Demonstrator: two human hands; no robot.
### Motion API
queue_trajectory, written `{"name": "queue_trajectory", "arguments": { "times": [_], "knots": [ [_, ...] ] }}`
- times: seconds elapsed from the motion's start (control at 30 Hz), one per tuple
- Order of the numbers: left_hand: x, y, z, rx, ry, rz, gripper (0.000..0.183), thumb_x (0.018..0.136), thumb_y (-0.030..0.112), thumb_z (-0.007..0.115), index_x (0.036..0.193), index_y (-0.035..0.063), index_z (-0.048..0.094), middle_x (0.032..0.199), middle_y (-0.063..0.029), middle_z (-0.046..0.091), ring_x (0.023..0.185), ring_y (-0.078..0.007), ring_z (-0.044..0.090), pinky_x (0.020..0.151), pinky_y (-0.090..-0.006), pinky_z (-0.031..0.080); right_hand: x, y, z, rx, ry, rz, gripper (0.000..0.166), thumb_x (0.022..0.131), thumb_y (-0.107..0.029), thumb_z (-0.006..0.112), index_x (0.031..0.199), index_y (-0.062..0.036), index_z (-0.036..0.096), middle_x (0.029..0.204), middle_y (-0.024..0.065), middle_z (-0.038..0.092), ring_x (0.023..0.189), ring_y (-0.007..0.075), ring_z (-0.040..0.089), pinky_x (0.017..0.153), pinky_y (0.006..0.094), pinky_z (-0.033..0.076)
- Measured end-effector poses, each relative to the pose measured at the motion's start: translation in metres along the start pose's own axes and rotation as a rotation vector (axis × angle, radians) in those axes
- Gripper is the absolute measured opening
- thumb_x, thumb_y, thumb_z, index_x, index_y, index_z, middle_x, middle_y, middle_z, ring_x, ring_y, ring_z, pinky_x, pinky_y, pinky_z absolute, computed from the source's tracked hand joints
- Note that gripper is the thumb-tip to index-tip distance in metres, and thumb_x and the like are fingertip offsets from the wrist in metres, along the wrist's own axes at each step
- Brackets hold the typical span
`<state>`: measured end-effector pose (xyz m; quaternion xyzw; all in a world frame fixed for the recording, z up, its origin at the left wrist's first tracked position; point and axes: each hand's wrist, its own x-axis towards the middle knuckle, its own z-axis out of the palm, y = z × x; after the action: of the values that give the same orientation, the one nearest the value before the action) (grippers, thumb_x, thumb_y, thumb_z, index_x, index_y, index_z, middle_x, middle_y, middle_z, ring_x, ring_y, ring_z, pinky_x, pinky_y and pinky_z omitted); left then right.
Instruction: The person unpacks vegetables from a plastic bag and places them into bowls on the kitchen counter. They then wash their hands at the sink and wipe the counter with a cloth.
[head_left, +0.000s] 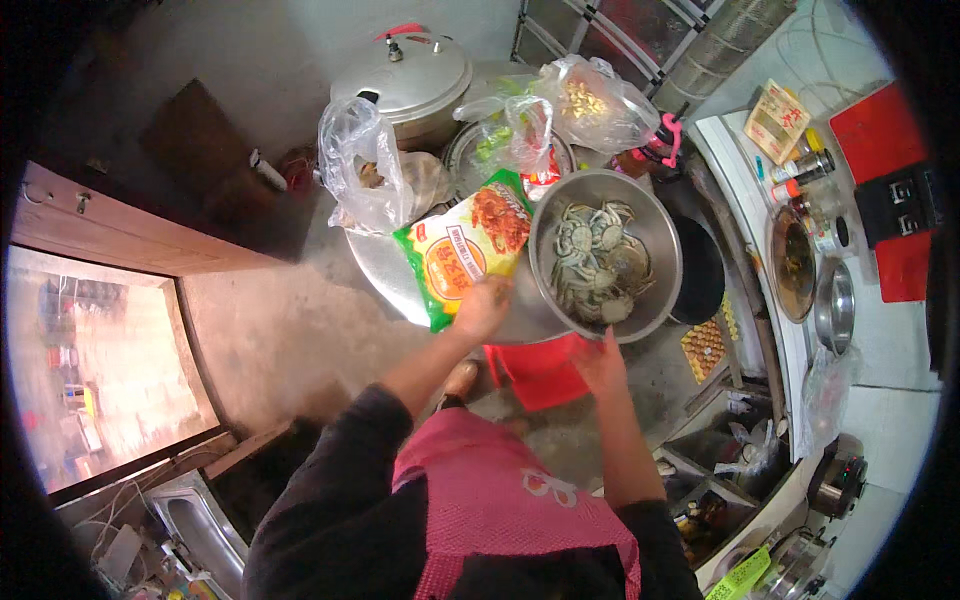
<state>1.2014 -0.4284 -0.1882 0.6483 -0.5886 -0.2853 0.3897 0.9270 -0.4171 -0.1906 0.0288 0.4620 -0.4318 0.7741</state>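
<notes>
My left hand (484, 306) grips the lower edge of a yellow, green and white plastic food packet (457, 255) that bears writing and a food picture. To its right, a stainless steel bowl (660, 300) holds several raw crabs (592, 259). My right hand (602, 366) is at the near rim of that bowl, thumb up against the metal, with its fingers hidden beneath. Both the packet and the bowl are over a round metal-topped table (375, 262).
Behind the packet are knotted clear plastic bags (364, 161) and a large pressure cooker (401, 75). A red plastic stool (544, 371) is below the table's near edge. Egg trays (703, 351) lie on the floor. Rightward, a white counter (784, 300) carries bottles and basins.
</notes>
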Motion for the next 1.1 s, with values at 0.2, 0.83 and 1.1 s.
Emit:
{"name": "queue_trajectory", "arguments": {
  "times": [0.2, 0.83, 1.1],
  "knots": [
    [0.047, -0.030, -0.065, 0.033, 0.086, -0.110, 0.023, 0.074, 0.006, 0.061, 0.096, 0.0009, 0.061, 0.092, -0.0200, 0.060, 0.086, -0.0338, 0.059, 0.078, -0.0386, 0.047, 0.039, 0.003, 0.018, 0.129, 0.290, -0.130, 0.009, 0.081, -0.001, 0.050, 0.085, 0.0024, 0.043, 0.087, 0.0114, 0.046, 0.083, 0.0267, 0.051, 0.078, 0.0411, 0.053],
    [0.136, -0.169, -0.142, -0.108, 0.965, -0.649, 0.054, 0.079, 0.041, 0.063, 0.112, -0.0011, 0.055, 0.105, -0.0143, 0.060, 0.087, -0.0206, 0.058, 0.076, -0.0340, 0.046, -0.122, 0.040, -0.113, 0.120, 0.536, -0.268, 0.009, 0.075, 0.000, 0.051, 0.070, -0.0047, 0.045, 0.078, 0.0080, 0.048, 0.076, 0.0250, 0.049, 0.077, 0.0409, 0.046],
    [0.106, -0.133, -0.179, -0.734, 0.862, -0.435, 0.044, 0.086, 0.031, 0.057, 0.115, -0.0017, 0.056, 0.124, -0.0080, 0.047, 0.112, -0.0192, 0.043, 0.097, -0.0331, 0.033, -0.137, 0.030, -0.088, 0.140, 0.528, -0.308, 0.011, 0.075, -0.003, 0.054, 0.070, -0.0042, 0.045, 0.079, 0.0084, 0.050, 0.074, 0.0234, 0.051, 0.068, 0.0367, 0.046]
  ]
}}
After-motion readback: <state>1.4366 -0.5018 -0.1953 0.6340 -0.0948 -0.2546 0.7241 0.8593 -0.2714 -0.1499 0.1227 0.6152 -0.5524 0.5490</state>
